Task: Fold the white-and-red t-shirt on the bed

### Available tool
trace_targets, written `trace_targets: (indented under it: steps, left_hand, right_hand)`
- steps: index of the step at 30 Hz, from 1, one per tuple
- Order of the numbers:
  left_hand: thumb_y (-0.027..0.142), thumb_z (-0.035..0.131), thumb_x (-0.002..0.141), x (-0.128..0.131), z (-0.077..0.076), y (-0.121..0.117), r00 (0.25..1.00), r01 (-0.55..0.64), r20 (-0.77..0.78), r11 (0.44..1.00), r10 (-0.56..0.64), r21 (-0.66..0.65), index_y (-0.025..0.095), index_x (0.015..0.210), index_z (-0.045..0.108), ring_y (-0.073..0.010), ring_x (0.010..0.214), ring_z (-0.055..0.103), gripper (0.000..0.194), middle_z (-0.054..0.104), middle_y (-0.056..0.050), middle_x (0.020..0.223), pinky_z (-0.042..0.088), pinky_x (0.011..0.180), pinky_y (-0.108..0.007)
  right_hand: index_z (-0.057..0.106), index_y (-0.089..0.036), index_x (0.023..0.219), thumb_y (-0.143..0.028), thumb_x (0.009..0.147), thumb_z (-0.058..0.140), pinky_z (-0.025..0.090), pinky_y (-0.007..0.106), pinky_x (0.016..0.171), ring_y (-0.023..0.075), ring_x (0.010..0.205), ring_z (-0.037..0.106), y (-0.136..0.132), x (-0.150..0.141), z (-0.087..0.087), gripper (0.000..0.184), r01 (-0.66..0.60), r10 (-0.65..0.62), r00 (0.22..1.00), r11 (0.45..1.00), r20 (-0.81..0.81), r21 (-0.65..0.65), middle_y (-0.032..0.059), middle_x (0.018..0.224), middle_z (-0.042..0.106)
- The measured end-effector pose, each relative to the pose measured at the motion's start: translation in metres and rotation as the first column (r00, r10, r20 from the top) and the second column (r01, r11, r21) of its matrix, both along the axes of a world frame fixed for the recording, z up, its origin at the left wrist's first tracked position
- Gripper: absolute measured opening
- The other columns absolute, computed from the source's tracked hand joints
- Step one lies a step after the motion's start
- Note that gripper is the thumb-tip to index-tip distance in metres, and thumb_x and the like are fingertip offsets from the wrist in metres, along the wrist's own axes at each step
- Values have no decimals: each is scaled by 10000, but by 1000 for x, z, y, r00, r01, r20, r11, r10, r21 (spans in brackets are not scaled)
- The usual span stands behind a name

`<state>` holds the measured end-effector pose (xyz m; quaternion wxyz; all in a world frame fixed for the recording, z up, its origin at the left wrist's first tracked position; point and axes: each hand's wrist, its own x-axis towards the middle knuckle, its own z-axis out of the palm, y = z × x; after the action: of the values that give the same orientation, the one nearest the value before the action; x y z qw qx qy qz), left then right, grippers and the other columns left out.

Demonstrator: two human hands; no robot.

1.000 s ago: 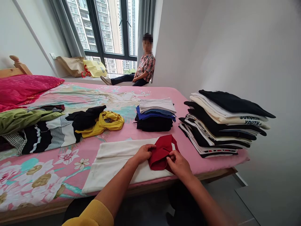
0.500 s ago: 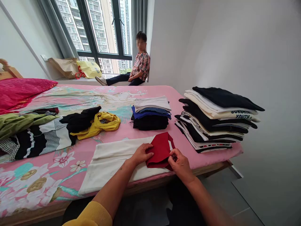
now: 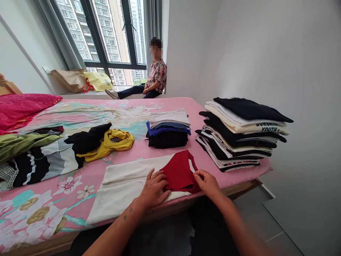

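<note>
A pair of red underpants (image 3: pixel 179 171) lies on folded white trousers (image 3: pixel 121 187) at the near edge of the bed. My left hand (image 3: pixel 155 188) is open, fingers somewhat spread, resting on the trousers with its fingertips at the left edge of the red cloth. At the opposite edge, my right hand (image 3: pixel 209 183) is closed, pinching the red cloth between thumb and fingers. A strip of white shows through a gap in the red cloth near that hand.
Behind stands a low folded stack (image 3: pixel 167 129); a taller clothes stack (image 3: pixel 239 138) is to the right. Loose clothes, including a yellow garment (image 3: pixel 114 142), lie left on the bed (image 3: pixel 71 209). A person (image 3: pixel 157 76) sits by the window near a yellow bag (image 3: pixel 98 81).
My left hand has slid left and nearer, off the middle of the red underpants. The red cloth lies spread wider to the left. My right hand still pinches its right edge.
</note>
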<state>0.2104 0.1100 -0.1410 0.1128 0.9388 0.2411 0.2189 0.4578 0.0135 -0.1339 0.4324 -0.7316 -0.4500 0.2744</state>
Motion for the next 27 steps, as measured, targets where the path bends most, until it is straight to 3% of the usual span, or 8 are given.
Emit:
trace_targets:
  steps: [3,6,8,10,14,18,22,27]
  left_hand:
    - [371,634,740,15,8,-7,1000,29,-3,999,-29,29,235,982,640,-286,1215,440,278,605,-69,1146,140,1126,-488]
    - [288,636,719,38,10,-19,994,68,-83,997,-65,30,201,1087,588,-284,1136,473,380,566,-96,1196,333,1013,-454]
    - [224,586,746,50,6,-25,989,23,-148,1000,-21,11,188,1094,577,-266,1009,520,350,580,-100,1130,432,849,-411]
    - [189,524,794,57,-1,-27,984,-30,-175,999,28,-11,190,1013,605,-244,900,537,233,603,-81,996,442,749,-383]
    - [206,448,886,56,-13,-22,998,-66,8,988,68,-140,180,878,627,-198,836,541,181,605,-60,885,438,749,-353]
    - [215,442,912,51,-16,-19,974,-1,221,979,47,-203,184,952,626,-175,872,553,191,621,-62,943,442,777,-328]
    - [220,484,897,52,-17,-21,969,22,247,991,12,-135,216,966,641,-189,899,564,171,638,-55,974,437,797,-355]
    - [215,497,888,59,-18,-20,966,-3,254,991,37,-133,220,966,657,-199,925,573,179,638,-62,1013,463,813,-369]
  right_hand:
    - [611,-201,904,-424,761,513,461,257,578,151,704,541,24,13,-5,283,67,-71,985,997,-160,-32,16,795,609]
    - [568,-176,989,-363,772,510,470,222,523,125,693,558,52,21,-7,292,99,-118,947,992,-297,-79,27,844,609]
    - [557,-162,965,-324,760,548,453,199,487,99,625,548,68,22,-7,261,103,-140,921,987,-362,-121,22,812,603]
    - [561,-148,889,-319,749,595,413,192,431,78,519,506,82,23,-7,224,86,-150,903,981,-403,-173,5,724,582]
    - [552,-139,747,-342,760,634,351,186,398,54,413,415,102,21,-8,219,44,-141,881,975,-452,-217,-44,555,501]
    - [575,-151,726,-337,744,652,390,197,457,86,498,504,116,18,-8,202,-21,-77,839,985,-539,-174,-4,600,590]
    - [624,-143,790,-370,705,686,450,259,518,163,603,596,128,19,-9,250,-85,-43,787,980,-615,-178,74,716,673]
    - [594,-191,866,-337,777,602,484,235,637,137,705,622,140,27,-13,171,-3,-45,762,997,-646,-73,31,783,681]
